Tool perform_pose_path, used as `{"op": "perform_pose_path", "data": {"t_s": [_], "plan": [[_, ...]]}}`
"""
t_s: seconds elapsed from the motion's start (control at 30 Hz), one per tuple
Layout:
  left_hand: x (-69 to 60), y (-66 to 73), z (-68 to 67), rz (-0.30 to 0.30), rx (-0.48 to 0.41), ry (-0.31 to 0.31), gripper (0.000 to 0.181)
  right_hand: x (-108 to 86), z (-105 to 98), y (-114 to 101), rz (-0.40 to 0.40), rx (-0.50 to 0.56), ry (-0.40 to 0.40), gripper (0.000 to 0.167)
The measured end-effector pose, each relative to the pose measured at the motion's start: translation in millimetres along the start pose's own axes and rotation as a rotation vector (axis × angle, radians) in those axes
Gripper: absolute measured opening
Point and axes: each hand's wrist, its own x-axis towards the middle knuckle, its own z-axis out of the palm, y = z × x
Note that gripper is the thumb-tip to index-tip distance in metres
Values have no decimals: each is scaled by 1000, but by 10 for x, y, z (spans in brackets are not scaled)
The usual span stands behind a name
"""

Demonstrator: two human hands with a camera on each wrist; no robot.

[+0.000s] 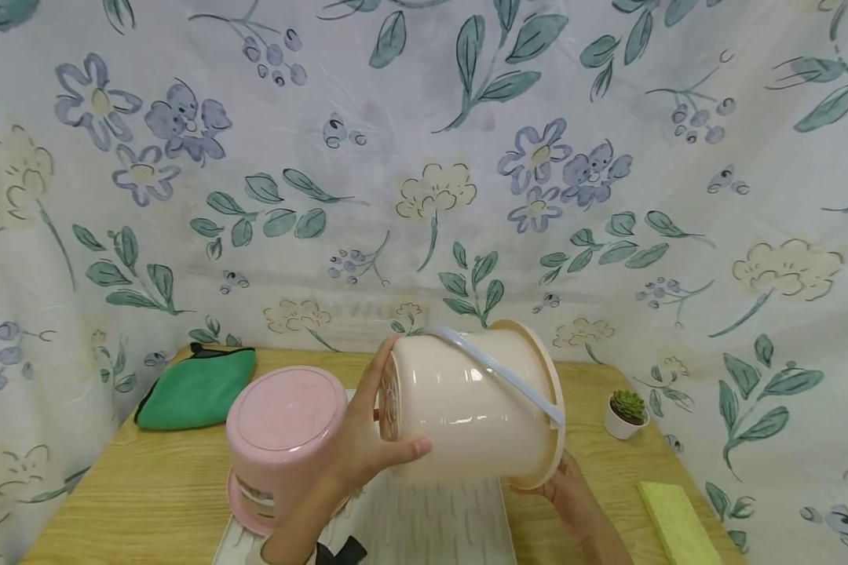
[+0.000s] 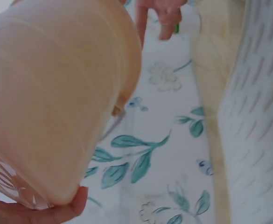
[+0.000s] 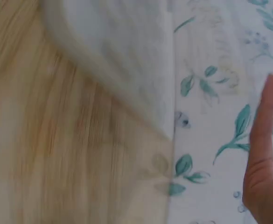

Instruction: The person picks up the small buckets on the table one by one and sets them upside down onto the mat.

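Note:
A cream bucket (image 1: 477, 400) with a pale blue handle (image 1: 498, 369) is held on its side above the table, base to the left and rim to the right. My left hand (image 1: 367, 431) grips it at the base, thumb along the wall; the left wrist view shows the same hand (image 2: 47, 212) at the base edge. Beside the rim is my right hand (image 1: 572, 498), partly hidden behind the bucket. In the right wrist view a finger of this hand (image 3: 264, 140) is straight. A pink bucket (image 1: 286, 408) stands upside down just left of my left hand.
Under the buckets lies a white ridged mat (image 1: 438, 518) on the wooden table (image 1: 141, 486). A green pouch (image 1: 201, 388) is at the back left. On the right are a small potted succulent (image 1: 625, 414) and a yellow cloth or sponge (image 1: 678, 522). Flowered curtain (image 1: 424, 235) surrounds the table.

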Motion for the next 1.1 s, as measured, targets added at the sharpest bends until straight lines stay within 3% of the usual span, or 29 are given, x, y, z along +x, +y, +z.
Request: {"op": "perform_pose_path", "data": {"t_s": [0.1,0.23,0.33,0.43,0.63,0.9,1.1], "plan": [[-21,102,-22,22,110,72,120,-11,-24,-50,109,-303,130,46],[-42,198,-33,32,303,157,124,-14,-16,-45,143,-522,185,68],[-66,242,-35,10,425,193,126,-25,-20,-22,135,-585,161,81],[-88,268,-36,-8,491,206,128,-47,-43,4,96,-614,100,83],[-140,270,-25,2,571,213,128,-108,-114,61,70,-688,-4,81],[-209,224,65,70,713,259,130,-211,-144,175,24,-858,-116,83],[-288,162,134,40,771,273,131,-284,-99,224,-19,-994,-158,80]]}}
